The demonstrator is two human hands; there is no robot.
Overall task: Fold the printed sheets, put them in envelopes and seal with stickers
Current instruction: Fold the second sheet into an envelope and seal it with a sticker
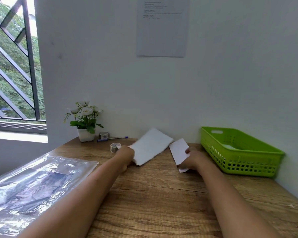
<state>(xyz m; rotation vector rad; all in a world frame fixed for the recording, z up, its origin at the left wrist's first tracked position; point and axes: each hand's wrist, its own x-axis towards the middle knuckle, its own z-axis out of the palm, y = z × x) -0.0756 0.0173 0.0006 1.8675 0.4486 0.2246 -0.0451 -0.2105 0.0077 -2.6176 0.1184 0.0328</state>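
My left hand (pixel 126 156) grips the near left corner of a folded white sheet (pixel 150 146), which is blurred and raised off the wooden table (pixel 153 194) toward the wall. To its right, my right hand (pixel 194 159) pinches a smaller white envelope (pixel 179 152) by its near end; the envelope tilts up and away from me. The two papers are apart, with a narrow gap between them. A small sticker roll (pixel 115 147) stands just left of my left hand. A second roll (pixel 103 135) sits farther back near the wall.
A green plastic basket (pixel 248 162) with something white inside stands at the right against the wall. A potted white flower (pixel 85 121) and a pen (pixel 110 139) lie at the back left. A clear plastic bag (pixel 33 186) covers the table's left side. A printed notice (pixel 162 26) hangs on the wall.
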